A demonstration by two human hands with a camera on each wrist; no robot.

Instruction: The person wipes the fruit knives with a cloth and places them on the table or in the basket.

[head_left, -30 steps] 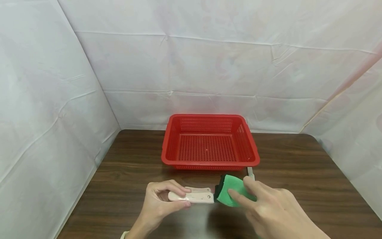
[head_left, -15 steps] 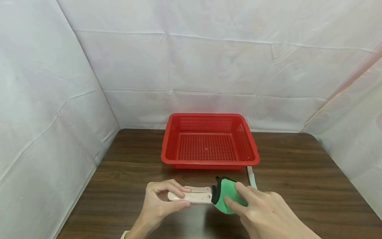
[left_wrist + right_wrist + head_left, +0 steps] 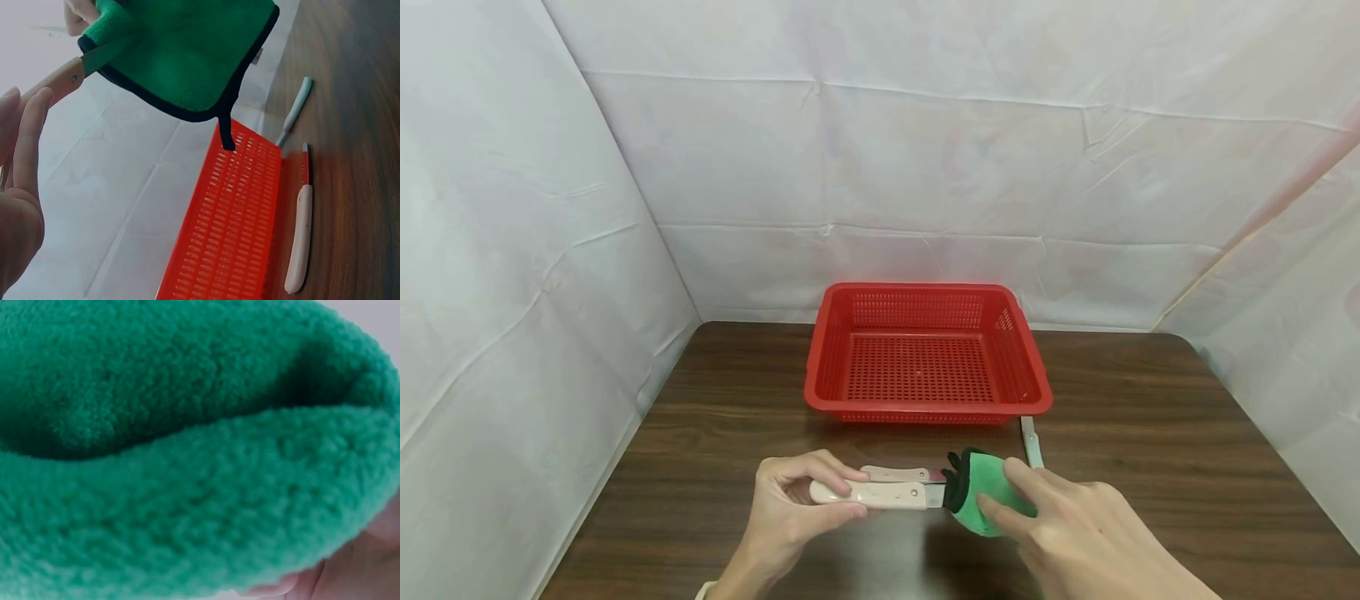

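Beige-handled knife (image 3: 880,495) lying left-right, left hand (image 3: 793,510) gripping handle, right hand (image 3: 1075,533) pinching green cloth (image 3: 981,500) round blade

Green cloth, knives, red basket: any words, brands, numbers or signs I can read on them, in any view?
None can be read.
Green cloth: plain pile with a dark edge; a small tag at its edge in the left wrist view is too small to read.
Knife held by the left hand: pale handle with rivets, no mark.
Second knife on the table: no mark.
Red basket: only perforations.
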